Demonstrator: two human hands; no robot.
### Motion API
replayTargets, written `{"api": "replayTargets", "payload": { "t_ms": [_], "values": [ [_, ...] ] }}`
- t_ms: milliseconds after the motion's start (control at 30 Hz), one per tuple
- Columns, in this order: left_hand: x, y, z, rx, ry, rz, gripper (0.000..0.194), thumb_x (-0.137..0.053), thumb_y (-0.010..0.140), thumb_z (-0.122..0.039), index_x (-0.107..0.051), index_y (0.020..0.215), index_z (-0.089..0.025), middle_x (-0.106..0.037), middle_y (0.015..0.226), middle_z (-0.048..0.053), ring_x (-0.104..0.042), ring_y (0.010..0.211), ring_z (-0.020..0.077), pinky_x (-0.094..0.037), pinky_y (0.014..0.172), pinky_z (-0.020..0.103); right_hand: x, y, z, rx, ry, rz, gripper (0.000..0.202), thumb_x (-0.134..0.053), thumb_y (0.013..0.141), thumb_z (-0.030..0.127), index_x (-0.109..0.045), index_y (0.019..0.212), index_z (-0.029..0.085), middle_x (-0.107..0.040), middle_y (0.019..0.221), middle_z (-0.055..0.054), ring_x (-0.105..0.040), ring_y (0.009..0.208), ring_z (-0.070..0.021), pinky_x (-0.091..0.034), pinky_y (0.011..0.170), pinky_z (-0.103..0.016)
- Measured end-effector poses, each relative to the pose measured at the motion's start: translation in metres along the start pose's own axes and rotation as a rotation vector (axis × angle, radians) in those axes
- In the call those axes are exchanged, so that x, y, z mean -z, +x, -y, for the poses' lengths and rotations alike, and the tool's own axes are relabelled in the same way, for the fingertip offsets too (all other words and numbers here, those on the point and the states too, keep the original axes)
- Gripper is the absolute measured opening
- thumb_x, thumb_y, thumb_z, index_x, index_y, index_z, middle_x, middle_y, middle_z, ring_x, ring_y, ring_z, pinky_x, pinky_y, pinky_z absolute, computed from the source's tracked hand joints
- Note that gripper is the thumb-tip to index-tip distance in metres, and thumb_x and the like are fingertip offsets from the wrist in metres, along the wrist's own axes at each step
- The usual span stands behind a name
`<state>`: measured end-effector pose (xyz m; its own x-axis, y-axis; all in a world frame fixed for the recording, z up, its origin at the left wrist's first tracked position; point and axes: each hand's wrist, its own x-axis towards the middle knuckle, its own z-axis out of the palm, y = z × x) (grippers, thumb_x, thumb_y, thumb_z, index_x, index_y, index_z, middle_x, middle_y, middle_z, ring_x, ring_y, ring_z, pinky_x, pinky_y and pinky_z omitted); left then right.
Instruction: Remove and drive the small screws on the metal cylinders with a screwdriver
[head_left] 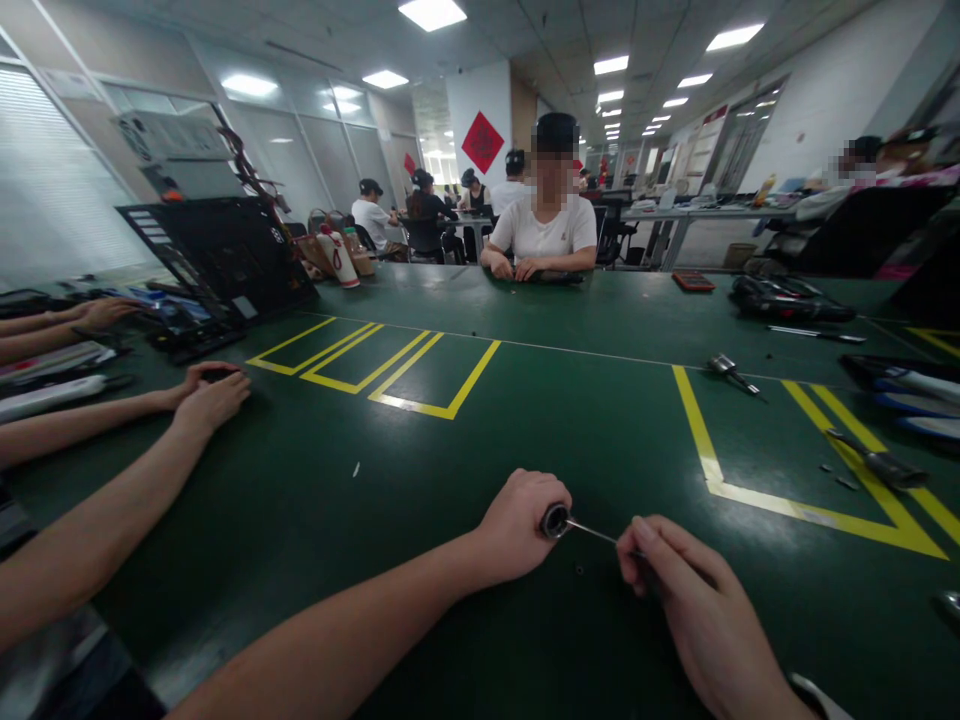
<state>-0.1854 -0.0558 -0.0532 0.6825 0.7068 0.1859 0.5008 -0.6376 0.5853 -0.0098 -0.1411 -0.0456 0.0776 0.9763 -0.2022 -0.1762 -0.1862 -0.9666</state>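
My left hand (517, 525) is closed around a small part with a round, dark metal ring end (556, 521), which faces right. The rest of that part is hidden in my fist. My right hand (686, 585) is closed on a slim screwdriver (592, 530), whose dark handle lies mostly inside my fingers. Its thin shaft points left, and the tip reaches the ring end; how far in it goes, I cannot tell. A tiny dark piece (579, 569) lies on the green table (360, 600) between my hands.
Metal-bodied parts (727, 370) (889, 467) lie by the yellow tape (810, 515) at right. Beyond are a screwdriver (814, 333) and a black tool (791, 298). A co-worker's hands (210, 400) work at left, near a black open casing (232, 260). Another person sits opposite.
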Motion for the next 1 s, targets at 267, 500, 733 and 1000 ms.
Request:
{"api": "replayTargets", "payload": {
  "t_ms": [267, 500, 733, 1000],
  "values": [
    [0.0038, -0.0011, -0.0055, -0.007, 0.098, 0.063, 0.006, -0.057, 0.078, -0.012, -0.054, 0.077, -0.017, -0.059, 0.079, -0.001, -0.053, 0.078, 0.0136, -0.035, 0.074, 0.029, -0.0021, 0.0065, 0.0045, -0.145, 0.151, -0.014, 0.036, -0.067, 0.069, 0.053, -0.065, 0.061, 0.018, -0.055, 0.057, -0.001, -0.046, 0.058, -0.0145, -0.036, 0.054, -0.027],
    [0.0025, -0.0013, -0.0036, 0.015, 0.101, 0.065, 0.004, -0.057, 0.079, -0.014, -0.054, 0.079, -0.017, -0.059, 0.080, -0.001, -0.053, 0.079, 0.0138, -0.036, 0.076, 0.030, 0.0032, 0.0077, 0.0020, -0.190, 0.216, -0.034, 0.033, -0.067, 0.071, 0.049, -0.063, 0.060, 0.018, -0.055, 0.056, 0.000, -0.046, 0.056, -0.0133, -0.035, 0.054, -0.026],
    [0.0038, -0.0014, -0.0051, 0.068, 0.069, 0.076, 0.002, -0.057, 0.082, -0.017, -0.055, 0.083, -0.017, -0.060, 0.085, 0.000, -0.054, 0.083, 0.0146, -0.038, 0.079, 0.031, 0.0045, 0.0073, 0.0044, -0.152, 0.220, -0.111, 0.033, -0.068, 0.070, 0.047, -0.060, 0.056, 0.018, -0.051, 0.051, 0.002, -0.044, 0.052, -0.0125, -0.033, 0.051, -0.026],
    [0.0042, -0.0025, -0.0060, 0.059, 0.078, 0.083, 0.004, -0.056, 0.081, -0.015, -0.056, 0.083, -0.018, -0.060, 0.086, 0.000, -0.053, 0.083, 0.0150, -0.037, 0.077, 0.031, 0.0039, 0.0053, 0.0040, -0.082, 0.255, -0.090, 0.031, -0.067, 0.072, 0.045, -0.060, 0.056, 0.019, -0.049, 0.055, 0.002, -0.042, 0.053, -0.0122, -0.036, 0.054, -0.028]
  ]
}}
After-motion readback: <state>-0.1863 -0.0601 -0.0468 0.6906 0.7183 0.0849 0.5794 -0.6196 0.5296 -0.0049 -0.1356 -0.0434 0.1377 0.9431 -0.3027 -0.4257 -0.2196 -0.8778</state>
